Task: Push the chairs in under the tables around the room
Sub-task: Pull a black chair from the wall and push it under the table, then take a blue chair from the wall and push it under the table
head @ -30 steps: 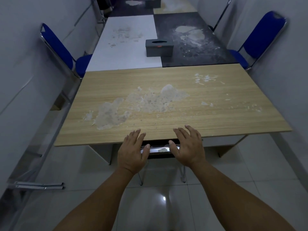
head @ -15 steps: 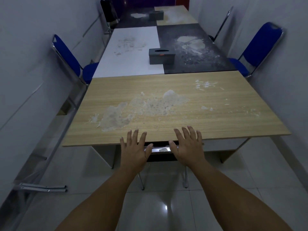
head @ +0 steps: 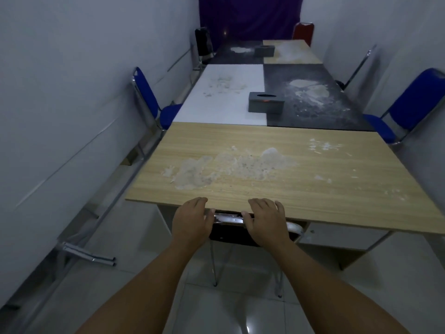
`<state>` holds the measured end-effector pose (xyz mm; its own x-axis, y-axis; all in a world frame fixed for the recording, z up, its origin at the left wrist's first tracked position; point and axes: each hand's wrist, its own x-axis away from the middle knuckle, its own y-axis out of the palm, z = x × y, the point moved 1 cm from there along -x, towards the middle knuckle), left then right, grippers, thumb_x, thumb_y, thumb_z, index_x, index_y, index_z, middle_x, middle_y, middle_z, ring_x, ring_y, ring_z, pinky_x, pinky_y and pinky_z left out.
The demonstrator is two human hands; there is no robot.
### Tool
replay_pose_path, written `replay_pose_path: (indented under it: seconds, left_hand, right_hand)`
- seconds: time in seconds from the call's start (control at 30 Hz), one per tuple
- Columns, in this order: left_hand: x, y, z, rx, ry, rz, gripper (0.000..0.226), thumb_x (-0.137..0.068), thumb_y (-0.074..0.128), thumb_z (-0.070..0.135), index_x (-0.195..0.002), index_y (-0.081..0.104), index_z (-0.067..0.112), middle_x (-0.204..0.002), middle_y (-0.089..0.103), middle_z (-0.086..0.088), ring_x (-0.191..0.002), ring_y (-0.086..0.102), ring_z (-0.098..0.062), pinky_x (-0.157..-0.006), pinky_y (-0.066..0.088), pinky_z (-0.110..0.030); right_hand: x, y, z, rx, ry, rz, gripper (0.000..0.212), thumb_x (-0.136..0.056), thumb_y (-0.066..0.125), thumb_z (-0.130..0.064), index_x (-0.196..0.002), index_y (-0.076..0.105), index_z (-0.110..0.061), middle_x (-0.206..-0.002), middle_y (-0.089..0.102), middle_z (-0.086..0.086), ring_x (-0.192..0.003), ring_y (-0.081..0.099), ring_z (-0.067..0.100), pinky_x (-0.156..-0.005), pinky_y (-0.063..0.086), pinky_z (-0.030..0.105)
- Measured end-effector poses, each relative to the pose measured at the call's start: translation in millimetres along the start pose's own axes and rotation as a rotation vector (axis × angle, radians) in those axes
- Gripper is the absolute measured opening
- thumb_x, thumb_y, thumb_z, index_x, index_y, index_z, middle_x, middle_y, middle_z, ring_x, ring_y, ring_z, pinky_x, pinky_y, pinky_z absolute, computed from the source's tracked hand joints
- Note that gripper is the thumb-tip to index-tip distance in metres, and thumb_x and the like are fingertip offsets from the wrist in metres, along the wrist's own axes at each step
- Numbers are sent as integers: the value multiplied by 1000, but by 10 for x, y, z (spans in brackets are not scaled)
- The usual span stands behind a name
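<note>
Both hands, left point(head: 191, 221) and right point(head: 267, 221), rest on the chair point(head: 230, 219) back at the counter point(head: 277, 165) edge, fingers curled over its rail.

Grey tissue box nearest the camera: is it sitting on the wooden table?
No, the grey tissue box sits beyond the wooden table, straddling the seam between the white table and the black table.

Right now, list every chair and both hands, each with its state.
near chair: pushed under wooden table, backrest at its edge
left hand: gripping the backrest rail
right hand: gripping the backrest rail
left blue chair: pulled out
right blue chair: pulled out
red chair: at far end, state unclear
</note>
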<state>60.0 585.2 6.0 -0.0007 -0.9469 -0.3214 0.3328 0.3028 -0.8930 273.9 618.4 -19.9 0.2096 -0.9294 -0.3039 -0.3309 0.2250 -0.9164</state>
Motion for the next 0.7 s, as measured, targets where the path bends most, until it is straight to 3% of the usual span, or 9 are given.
replay_pose_path:
  seconds: [0.27, 0.47, 0.57, 0.7]
  left_hand:
    - [295, -430, -576, -90, -170, 83, 42, -88, 51, 36, -109, 67, 4, -101, 69, -13, -87, 65, -31, -71, 55, -38]
    - [442, -772, -1076, -136, -222, 169, 34, -83, 55, 26, -104, 68, 3, -94, 70, -13, -82, 65, -30, -68, 55, -38]
    - [446, -939, -1434, -119, -265, 181, 44, -86, 47, 34, -111, 66, 2, -102, 68, -14, -90, 64, -32, -76, 54, -40]
    - [387, -1104, -1921, -133, -338, 63, 69, -85, 38, 55, -129, 54, 5, -129, 56, -18, -117, 52, -36, -94, 45, -45]
  right_hand:
    - [-206, 44, -681, -69, -216, -2, 49, -90, 41, -47, -112, 70, -15, -111, 71, 2, -108, 62, 26, -98, 41, 51]
    - [-402, 184, -1323, -119, -334, -74, 52, -89, 41, -50, -120, 65, -17, -117, 69, 2, -113, 59, 27, -101, 39, 53]
    - [-567, 293, -1727, -101, -388, -116, 58, -89, 39, -56, -127, 61, -17, -125, 64, 5, -120, 54, 29, -101, 38, 52]
    - [-812, 411, -2250, -70, -411, -197, 69, -88, 35, -61, -142, 46, -18, -145, 47, 12, -136, 37, 33, -109, 27, 53]
